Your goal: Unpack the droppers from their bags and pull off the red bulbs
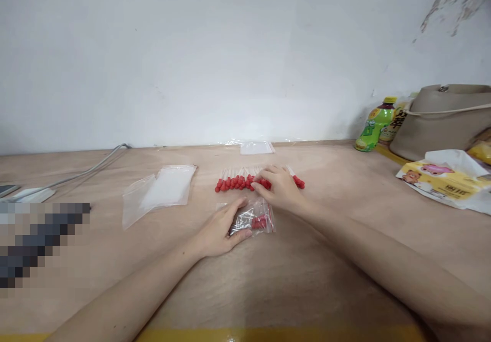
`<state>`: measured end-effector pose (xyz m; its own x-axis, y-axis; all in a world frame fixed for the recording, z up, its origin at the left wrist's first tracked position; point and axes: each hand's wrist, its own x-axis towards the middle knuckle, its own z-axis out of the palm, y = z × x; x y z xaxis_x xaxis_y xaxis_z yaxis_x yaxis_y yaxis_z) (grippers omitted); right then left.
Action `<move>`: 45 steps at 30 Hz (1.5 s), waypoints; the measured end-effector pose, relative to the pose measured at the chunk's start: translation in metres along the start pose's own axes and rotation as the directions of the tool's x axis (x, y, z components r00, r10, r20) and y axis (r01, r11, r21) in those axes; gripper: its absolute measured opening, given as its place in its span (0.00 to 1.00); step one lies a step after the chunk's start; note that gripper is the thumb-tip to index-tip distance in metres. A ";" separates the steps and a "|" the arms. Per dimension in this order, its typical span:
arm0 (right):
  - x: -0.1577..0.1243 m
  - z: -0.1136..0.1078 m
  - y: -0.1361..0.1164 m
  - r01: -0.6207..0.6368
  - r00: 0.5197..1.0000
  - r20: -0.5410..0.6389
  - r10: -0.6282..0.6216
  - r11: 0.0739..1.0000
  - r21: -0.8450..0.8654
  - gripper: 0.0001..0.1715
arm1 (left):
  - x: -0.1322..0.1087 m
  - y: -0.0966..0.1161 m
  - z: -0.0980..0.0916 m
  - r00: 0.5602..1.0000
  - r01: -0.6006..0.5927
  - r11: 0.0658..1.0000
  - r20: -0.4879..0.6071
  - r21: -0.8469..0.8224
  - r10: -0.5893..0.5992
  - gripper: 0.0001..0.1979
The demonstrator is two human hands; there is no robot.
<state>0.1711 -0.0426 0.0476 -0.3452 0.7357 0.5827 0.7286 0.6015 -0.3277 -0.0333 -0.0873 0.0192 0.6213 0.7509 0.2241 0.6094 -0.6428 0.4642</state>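
Observation:
A row of thin pale sticks with red rounded heads (232, 183) lies on the table in front of me. My right hand (279, 186) is over the right part of that row, thumb and fingers apart around some red heads and touching or almost touching them. Closer to me lies a clear zip bag (245, 222) with something red inside and a red line at its right edge. My left hand (222, 229) rests at the bag's left side, its thumb and fingers spread along the near and far edges. Part of the bag is hidden under it.
Left of the row lie several flat clear bags (169, 188). Another white packet (256, 148) is near the wall. A grey cable (94, 168) runs across the left. At right stand a green bottle (375, 127), a taupe bag (441, 122) and a yellow-white wrapper (445, 178).

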 end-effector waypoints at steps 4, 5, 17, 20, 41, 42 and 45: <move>-0.043 -0.007 0.014 -0.035 0.997 -0.063 0.050 0.974 0.225 0.04 | 0.001 0.001 -0.001 1.000 0.005 1.000 0.016 0.000 -0.005 0.31; -0.050 -0.006 0.017 -0.068 0.996 -0.041 0.081 0.964 0.258 0.05 | 0.001 0.001 -0.001 1.000 0.009 1.000 0.019 0.003 -0.009 0.31; -0.058 -0.001 0.005 -0.090 0.947 0.321 0.005 0.963 0.253 0.13 | 0.002 0.004 -0.003 1.000 -0.001 0.999 0.027 0.053 -0.001 0.31; -0.058 -0.001 0.002 -0.063 0.950 0.311 -0.012 0.971 0.230 0.11 | 0.002 0.004 -0.003 1.000 -0.006 0.999 0.028 0.052 0.004 0.31; -0.051 -0.020 0.026 -0.479 0.877 0.412 0.248 0.383 0.789 0.19 | 0.001 0.003 -0.004 0.997 -0.029 0.992 0.069 0.125 0.021 0.32; -0.047 -0.026 0.030 -0.456 0.888 0.373 0.270 0.402 0.794 0.19 | 0.001 0.003 -0.004 0.996 -0.032 0.988 0.093 0.148 0.019 0.32; -0.034 -0.051 0.040 -0.353 0.928 0.222 0.298 0.516 0.780 0.19 | 0.001 0.004 -0.004 0.986 -0.037 0.975 0.169 0.218 -0.001 0.32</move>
<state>0.2418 -0.0592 0.0528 -0.2347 0.9315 0.2779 0.0362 0.2940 -0.9551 -0.0321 -0.0882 0.0253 0.6954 0.7146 0.0756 0.6786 -0.6877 0.2580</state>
